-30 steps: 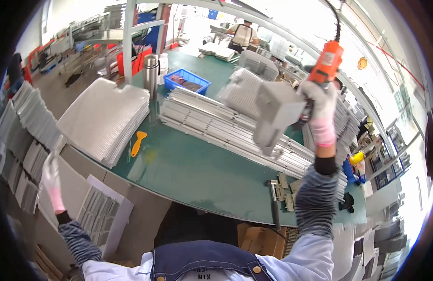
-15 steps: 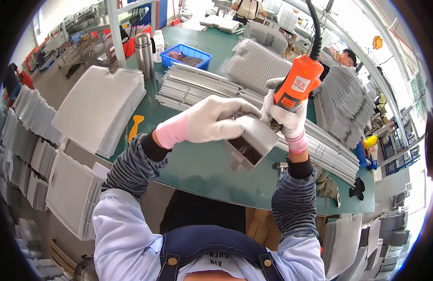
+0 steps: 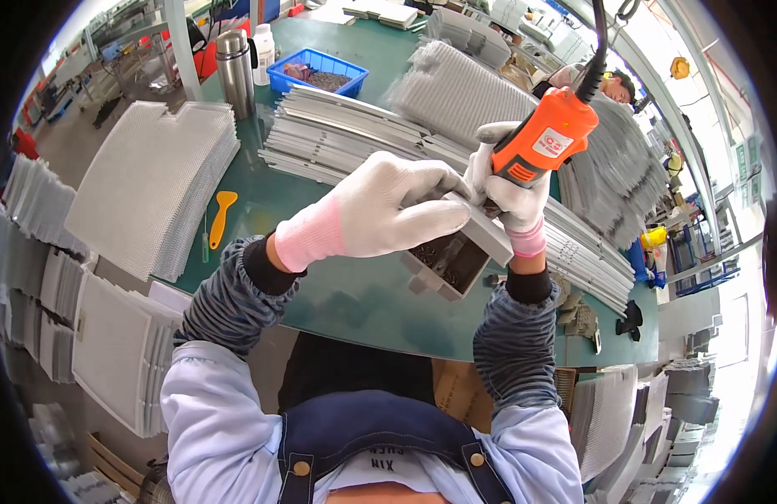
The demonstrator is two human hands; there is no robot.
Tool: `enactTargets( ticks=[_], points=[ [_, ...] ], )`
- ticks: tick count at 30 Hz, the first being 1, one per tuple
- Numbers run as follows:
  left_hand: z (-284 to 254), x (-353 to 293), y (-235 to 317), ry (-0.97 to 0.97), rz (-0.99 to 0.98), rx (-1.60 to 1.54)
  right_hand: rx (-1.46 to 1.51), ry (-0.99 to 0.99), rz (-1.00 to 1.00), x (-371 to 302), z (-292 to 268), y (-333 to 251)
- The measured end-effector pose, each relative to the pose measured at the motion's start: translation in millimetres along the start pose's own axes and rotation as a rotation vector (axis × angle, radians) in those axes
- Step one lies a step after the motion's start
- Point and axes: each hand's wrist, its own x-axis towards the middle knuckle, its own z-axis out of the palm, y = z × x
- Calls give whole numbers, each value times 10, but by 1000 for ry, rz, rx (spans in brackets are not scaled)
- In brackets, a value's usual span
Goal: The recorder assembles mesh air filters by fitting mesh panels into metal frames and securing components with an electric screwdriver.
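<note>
My right hand, in a white glove with a pink cuff, is wrapped around an orange corded power tool, held tilted with its cord running upward. The tool's working end is hidden behind my gloves. My left hand, gloved the same way, is closed with thumb and fingers at the upper edge of a grey box-shaped housing. The housing's open side faces me, and small dark pieces show inside its shadowed interior. Both hands nearly touch above it, over the green table.
Long slotted metal strips lie beyond my hands. Stacked mesh panels stand at left, with more behind. A yellow scraper, steel flask, white bottle and blue bin sit on the table. Another person is at far right.
My left thumb and fingers have come closer to my right hand. The grey housing has turned, showing less of its smooth top. The whole view has shifted slightly.
</note>
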Motion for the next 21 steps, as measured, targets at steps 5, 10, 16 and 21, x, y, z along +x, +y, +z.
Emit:
enactTargets(
  ticks=[5, 10, 16, 21],
  points=[
    [-46, -16, -162, -2, 58, 3, 17, 56, -2, 4, -54, 33],
    [-1025, -86, -686, 177, -194, 476, -459, 292, -83, 286, -101, -154],
    [-2057, -458, -1660, 233, -1110, 1231, -920, 278, -443, 849, -343, -541],
    [-2112, -478, -1934, 171, -1113, 1386, -697, 381, -315, 1145, -143, -978]
  ],
)
